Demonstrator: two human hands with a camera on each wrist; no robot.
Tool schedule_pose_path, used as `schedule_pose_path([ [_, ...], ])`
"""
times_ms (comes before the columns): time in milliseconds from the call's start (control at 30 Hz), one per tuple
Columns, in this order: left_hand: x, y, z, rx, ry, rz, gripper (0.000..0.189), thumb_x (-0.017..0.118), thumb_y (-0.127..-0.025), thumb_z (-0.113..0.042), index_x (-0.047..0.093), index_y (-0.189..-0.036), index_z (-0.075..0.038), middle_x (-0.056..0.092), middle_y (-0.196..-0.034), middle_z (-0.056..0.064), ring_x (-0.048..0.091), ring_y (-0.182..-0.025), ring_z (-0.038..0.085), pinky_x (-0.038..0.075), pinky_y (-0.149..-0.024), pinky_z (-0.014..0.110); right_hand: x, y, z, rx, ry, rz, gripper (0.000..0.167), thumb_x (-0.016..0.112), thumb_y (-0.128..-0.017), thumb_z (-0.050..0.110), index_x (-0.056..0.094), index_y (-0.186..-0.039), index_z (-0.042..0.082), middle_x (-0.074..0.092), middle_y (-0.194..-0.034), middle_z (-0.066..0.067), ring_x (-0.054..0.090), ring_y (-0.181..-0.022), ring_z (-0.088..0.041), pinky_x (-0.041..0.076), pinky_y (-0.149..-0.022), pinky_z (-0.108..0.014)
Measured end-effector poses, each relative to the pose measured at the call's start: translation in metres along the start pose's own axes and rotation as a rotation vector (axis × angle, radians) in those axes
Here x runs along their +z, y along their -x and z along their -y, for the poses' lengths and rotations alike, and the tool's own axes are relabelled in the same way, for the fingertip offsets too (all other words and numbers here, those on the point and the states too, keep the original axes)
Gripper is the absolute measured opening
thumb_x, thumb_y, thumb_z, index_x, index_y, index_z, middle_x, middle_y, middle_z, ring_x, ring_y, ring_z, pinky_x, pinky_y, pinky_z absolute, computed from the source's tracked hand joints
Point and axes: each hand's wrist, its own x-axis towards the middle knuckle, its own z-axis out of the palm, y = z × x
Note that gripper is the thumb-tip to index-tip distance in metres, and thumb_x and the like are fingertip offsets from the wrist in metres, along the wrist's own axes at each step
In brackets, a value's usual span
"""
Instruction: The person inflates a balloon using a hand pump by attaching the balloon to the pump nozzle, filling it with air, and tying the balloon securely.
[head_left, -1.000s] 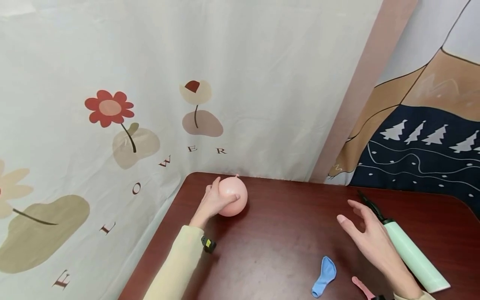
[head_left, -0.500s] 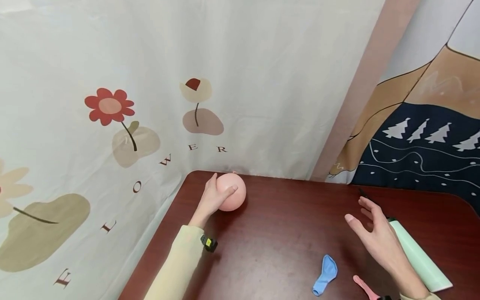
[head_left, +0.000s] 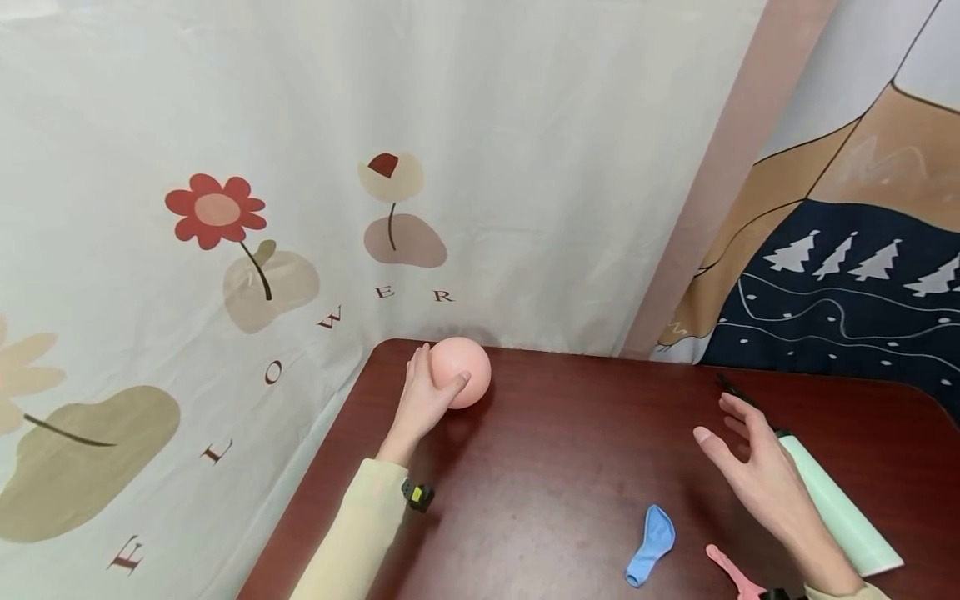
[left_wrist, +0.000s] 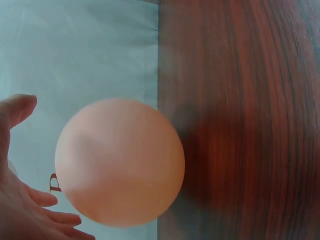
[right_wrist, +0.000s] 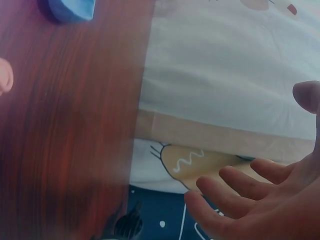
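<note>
A red-brown, wood-grained tabletop [head_left: 555,433] meets a pale, flower-printed cloth [head_left: 540,183]. Near its far left corner, the pink balloon [head_left: 467,358] is at the left hand [head_left: 422,398], whose grip looks loose, contact being hard to judge; the right hand [head_left: 757,471] holds nothing, fingers apart.

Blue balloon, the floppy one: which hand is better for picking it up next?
Probably the right hand: it's much closer to the blue balloon and holds nothing. The left hand is farther away, at the round pink balloon.
</note>
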Motion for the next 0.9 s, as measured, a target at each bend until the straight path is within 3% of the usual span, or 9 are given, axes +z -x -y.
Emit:
schedule_pose_path([
  [133,-0.003,0.002,0.002,-0.018,0.026,-0.024,0.097,0.069,-0.096,-0.044,0.014,-0.165,-0.003,0.012,-0.171,0.019,0.019,-0.155,0.037,0.025,-0.121,0.058,-0.003,0.001,-0.003,0.007,0.017,-0.006,0.080,0.063,-0.103,0.041,0.026,-0.159,-0.001,0.038,-0.155,-0.029,0.043,-0.135,-0.051,0.048,-0.106,-0.036],
  [200,-0.004,0.002,0.004,-0.025,0.015,-0.040,0.097,0.068,-0.096,-0.045,0.013,-0.165,-0.003,0.011,-0.171,0.019,0.017,-0.156,0.037,0.024,-0.122,0.059,-0.005,0.002,-0.005,0.008,0.025,-0.011,0.080,0.063,-0.103,0.041,0.026,-0.159,-0.002,0.038,-0.154,-0.030,0.044,-0.134,-0.051,0.048,-0.106,-0.038],
  [300,-0.004,0.002,0.007,-0.035,0.006,-0.053,0.097,0.067,-0.096,-0.045,0.013,-0.165,-0.005,0.008,-0.172,0.018,0.015,-0.157,0.036,0.023,-0.122,0.059,-0.009,0.004,-0.009,0.014,0.046,-0.022,0.079,0.063,-0.103,0.040,0.026,-0.158,-0.004,0.039,-0.153,-0.032,0.044,-0.132,-0.053,0.041,-0.096,-0.071],
  [400,-0.003,0.000,0.009,-0.042,0.031,-0.050,0.096,0.067,-0.096,-0.044,0.014,-0.165,-0.004,0.009,-0.171,0.019,0.015,-0.157,0.037,0.022,-0.122,0.059,-0.014,0.005,-0.014,0.026,0.057,-0.022,0.078,0.061,-0.104,0.040,0.025,-0.158,-0.004,0.038,-0.153,-0.033,0.044,-0.131,-0.054,0.041,-0.095,-0.072],
  [500,-0.002,-0.002,0.012,-0.044,0.063,-0.055,0.095,0.067,-0.096,-0.043,0.015,-0.165,-0.004,0.013,-0.171,0.019,0.019,-0.155,0.037,0.023,-0.122,0.058,-0.020,0.006,-0.018,0.028,0.060,-0.034,0.077,0.061,-0.104,0.040,0.025,-0.159,-0.002,0.039,-0.153,-0.031,0.045,-0.130,-0.051,0.049,-0.102,-0.040],
  [600,-0.002,-0.004,0.015,-0.056,0.073,-0.066,0.094,0.067,-0.097,-0.042,0.015,-0.164,-0.002,0.012,-0.170,0.021,0.018,-0.156,0.037,0.023,-0.122,0.058,-0.024,0.007,-0.020,0.028,0.071,-0.051,0.076,0.062,-0.104,0.040,0.028,-0.159,0.001,0.041,-0.153,-0.028,0.048,-0.129,-0.048,0.042,-0.083,-0.010],
  [767,-0.005,-0.004,0.018,-0.078,0.070,-0.098,0.091,0.062,-0.100,-0.044,0.015,-0.163,0.001,0.003,-0.171,0.024,0.007,-0.157,0.040,0.016,-0.123,0.061,-0.029,0.009,-0.024,0.073,0.074,-0.035,0.079,0.060,-0.104,0.045,0.024,-0.161,0.002,0.039,-0.154,-0.030,0.046,-0.131,-0.051,0.052,-0.098,-0.032],
  [833,-0.005,-0.002,0.018,-0.069,0.076,-0.131,0.089,0.060,-0.102,-0.044,0.015,-0.163,0.002,0.001,-0.171,0.024,0.001,-0.157,0.043,0.013,-0.123,0.062,-0.030,0.011,-0.026,0.079,0.078,-0.055,0.078,0.059,-0.104,0.045,0.026,-0.161,0.003,0.041,-0.154,-0.029,0.050,-0.132,-0.041,0.052,-0.098,-0.028],
  [900,-0.004,0.001,0.016,-0.054,0.099,-0.192,0.085,0.060,-0.102,-0.042,0.019,-0.163,0.001,0.001,-0.171,0.022,-0.003,-0.157,0.042,0.012,-0.124,0.062,-0.032,0.014,-0.029,0.069,0.080,-0.105,0.072,0.060,-0.104,0.043,0.033,-0.159,0.006,0.047,-0.151,-0.026,0.057,-0.127,-0.014,0.044,-0.084,-0.007],
])
